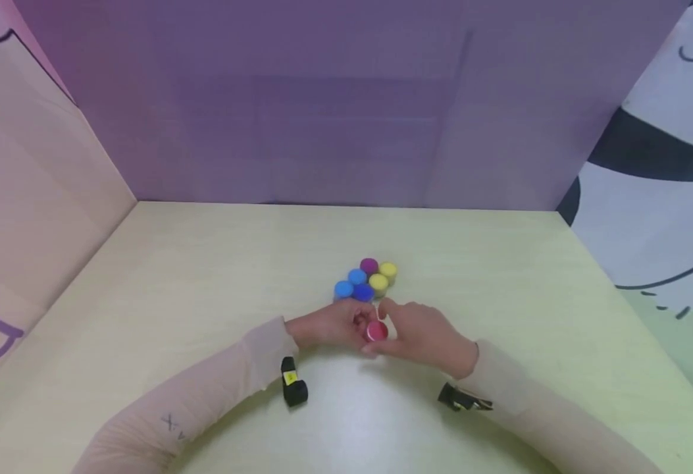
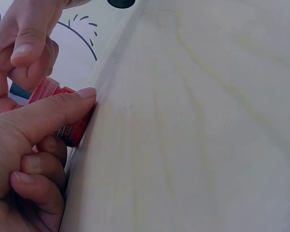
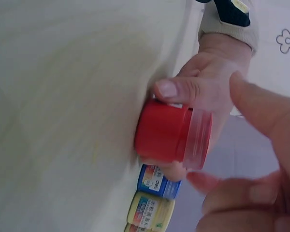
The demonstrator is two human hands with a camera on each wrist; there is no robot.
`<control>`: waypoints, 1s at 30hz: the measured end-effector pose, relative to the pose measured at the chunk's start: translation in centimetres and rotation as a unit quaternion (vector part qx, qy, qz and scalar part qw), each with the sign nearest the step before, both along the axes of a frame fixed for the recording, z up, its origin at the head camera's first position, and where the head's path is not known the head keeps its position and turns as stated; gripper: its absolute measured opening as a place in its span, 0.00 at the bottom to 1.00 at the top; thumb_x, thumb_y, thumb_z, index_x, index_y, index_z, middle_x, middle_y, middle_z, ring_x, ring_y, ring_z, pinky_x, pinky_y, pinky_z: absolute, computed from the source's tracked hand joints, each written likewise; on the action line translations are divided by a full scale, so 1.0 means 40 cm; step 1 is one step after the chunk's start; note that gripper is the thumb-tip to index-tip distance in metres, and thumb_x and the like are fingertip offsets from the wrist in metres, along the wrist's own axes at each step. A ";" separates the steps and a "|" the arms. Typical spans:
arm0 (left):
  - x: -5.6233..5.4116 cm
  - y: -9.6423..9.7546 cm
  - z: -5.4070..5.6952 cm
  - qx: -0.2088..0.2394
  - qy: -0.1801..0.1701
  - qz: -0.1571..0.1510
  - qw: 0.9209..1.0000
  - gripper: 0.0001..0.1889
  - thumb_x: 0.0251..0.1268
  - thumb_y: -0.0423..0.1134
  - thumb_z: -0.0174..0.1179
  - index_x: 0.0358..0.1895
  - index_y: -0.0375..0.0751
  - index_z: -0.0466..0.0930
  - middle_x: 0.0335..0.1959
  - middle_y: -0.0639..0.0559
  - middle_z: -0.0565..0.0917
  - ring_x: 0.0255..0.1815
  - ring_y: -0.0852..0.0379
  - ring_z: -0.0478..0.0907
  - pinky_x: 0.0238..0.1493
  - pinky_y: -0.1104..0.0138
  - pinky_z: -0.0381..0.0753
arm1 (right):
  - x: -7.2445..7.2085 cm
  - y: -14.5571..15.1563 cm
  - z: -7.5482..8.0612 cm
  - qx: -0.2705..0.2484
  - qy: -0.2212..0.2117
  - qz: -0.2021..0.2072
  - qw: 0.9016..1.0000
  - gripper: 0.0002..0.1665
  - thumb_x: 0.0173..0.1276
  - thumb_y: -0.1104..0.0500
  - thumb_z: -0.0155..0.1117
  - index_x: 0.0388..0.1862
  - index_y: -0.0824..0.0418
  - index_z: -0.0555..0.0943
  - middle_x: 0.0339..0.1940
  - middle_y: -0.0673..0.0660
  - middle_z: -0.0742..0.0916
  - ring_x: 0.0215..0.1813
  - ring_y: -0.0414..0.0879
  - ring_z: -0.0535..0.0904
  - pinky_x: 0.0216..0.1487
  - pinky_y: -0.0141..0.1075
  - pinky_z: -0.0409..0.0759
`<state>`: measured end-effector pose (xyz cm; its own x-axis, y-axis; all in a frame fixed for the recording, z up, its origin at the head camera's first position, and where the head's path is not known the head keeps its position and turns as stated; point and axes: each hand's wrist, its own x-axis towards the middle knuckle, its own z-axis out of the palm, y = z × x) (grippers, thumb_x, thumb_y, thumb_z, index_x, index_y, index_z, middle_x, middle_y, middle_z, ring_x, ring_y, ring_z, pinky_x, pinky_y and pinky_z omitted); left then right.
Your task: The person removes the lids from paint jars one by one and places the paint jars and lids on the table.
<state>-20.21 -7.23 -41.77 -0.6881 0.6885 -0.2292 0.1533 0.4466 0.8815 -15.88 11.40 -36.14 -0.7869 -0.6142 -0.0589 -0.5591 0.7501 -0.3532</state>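
Note:
A small red paint jar (image 3: 159, 130) with a clear reddish lid (image 3: 198, 140) is tipped on its side low over the table. My left hand (image 1: 337, 324) grips its body, the thumb (image 2: 63, 108) across one side and the other fingers curled beneath. Around the lid end is my right hand (image 1: 426, 334), its thumb (image 3: 253, 104) raised away from the lid and a fingertip (image 3: 200, 180) close by the lid's edge. In the right wrist view nothing is between thumb and fingers on the lid.
Just beyond the hands several more jars stand in a tight group: light blue (image 1: 343, 288), dark blue (image 1: 363, 292), yellow (image 1: 378, 283) and purple (image 1: 369, 265). They stand on a pale wooden table (image 1: 233, 263), with a purple panel (image 1: 346, 131) behind it.

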 end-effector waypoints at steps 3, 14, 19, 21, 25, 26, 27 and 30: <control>0.001 0.000 -0.002 0.008 -0.001 0.005 1.000 0.13 0.50 0.42 0.72 0.36 0.48 0.78 0.29 0.53 0.80 0.35 0.59 0.72 0.37 0.68 0.73 | 0.006 -0.006 -0.005 0.010 0.007 -0.026 1.000 0.28 0.55 0.38 0.68 0.34 0.58 0.70 0.11 0.45 0.63 0.14 0.35 0.56 0.15 0.26 0.54; 0.001 -0.002 -0.008 0.013 -0.008 0.001 1.000 0.11 0.51 0.42 0.71 0.35 0.49 0.78 0.30 0.54 0.81 0.37 0.58 0.73 0.39 0.66 0.73 | 0.008 -0.018 -0.009 0.011 -0.002 -0.039 0.999 0.21 0.56 0.48 0.71 0.33 0.59 0.71 0.13 0.47 0.67 0.16 0.38 0.61 0.17 0.28 0.59; -0.003 -0.003 -0.012 0.020 -0.007 0.001 1.000 0.11 0.51 0.41 0.72 0.34 0.48 0.78 0.29 0.53 0.81 0.35 0.58 0.74 0.39 0.66 0.73 | 0.004 -0.018 -0.005 0.017 0.003 -0.023 1.000 0.20 0.57 0.51 0.71 0.38 0.60 0.72 0.15 0.47 0.70 0.18 0.38 0.64 0.19 0.27 0.64; -0.004 -0.004 -0.014 0.024 -0.006 -0.002 1.000 0.11 0.51 0.40 0.71 0.34 0.48 0.78 0.28 0.53 0.80 0.34 0.58 0.74 0.38 0.67 0.74 | 0.003 -0.017 -0.003 0.020 0.007 -0.015 1.000 0.20 0.57 0.51 0.71 0.39 0.60 0.73 0.16 0.46 0.70 0.18 0.38 0.65 0.20 0.27 0.65; -0.004 -0.004 -0.013 0.031 -0.015 -0.005 0.999 0.11 0.51 0.39 0.71 0.35 0.48 0.78 0.28 0.52 0.80 0.34 0.58 0.74 0.39 0.66 0.74 | 0.002 -0.011 -0.003 0.015 0.022 0.015 1.000 0.18 0.59 0.54 0.70 0.41 0.62 0.75 0.16 0.46 0.70 0.19 0.37 0.64 0.20 0.26 0.66; -0.003 -0.004 -0.013 0.031 -0.017 -0.004 0.999 0.11 0.51 0.38 0.71 0.35 0.48 0.78 0.28 0.52 0.81 0.35 0.57 0.75 0.40 0.66 0.74 | 0.002 -0.010 -0.002 0.012 0.024 0.022 0.999 0.18 0.59 0.55 0.69 0.42 0.62 0.75 0.16 0.45 0.70 0.19 0.37 0.64 0.20 0.26 0.66; -0.003 -0.003 -0.013 0.031 -0.019 -0.004 0.999 0.11 0.51 0.38 0.71 0.36 0.48 0.78 0.29 0.52 0.81 0.36 0.57 0.75 0.41 0.66 0.75 | 0.001 -0.008 -0.002 0.008 0.024 0.028 0.999 0.17 0.59 0.55 0.69 0.42 0.62 0.75 0.16 0.45 0.70 0.18 0.37 0.64 0.21 0.26 0.66; -0.003 -0.001 -0.014 0.031 -0.021 -0.007 0.999 0.12 0.52 0.38 0.71 0.38 0.50 0.79 0.31 0.53 0.83 0.38 0.57 0.77 0.43 0.65 0.75 | 0.000 -0.003 0.000 0.002 0.023 0.043 0.999 0.16 0.60 0.57 0.69 0.43 0.62 0.75 0.16 0.45 0.70 0.19 0.36 0.64 0.21 0.26 0.66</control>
<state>-20.34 -7.27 -42.34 -0.6685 0.7123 -0.2139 0.1223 0.3890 0.9131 -15.89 11.29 -36.13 -0.7329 -0.6799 -0.0263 -0.6376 0.6997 -0.3223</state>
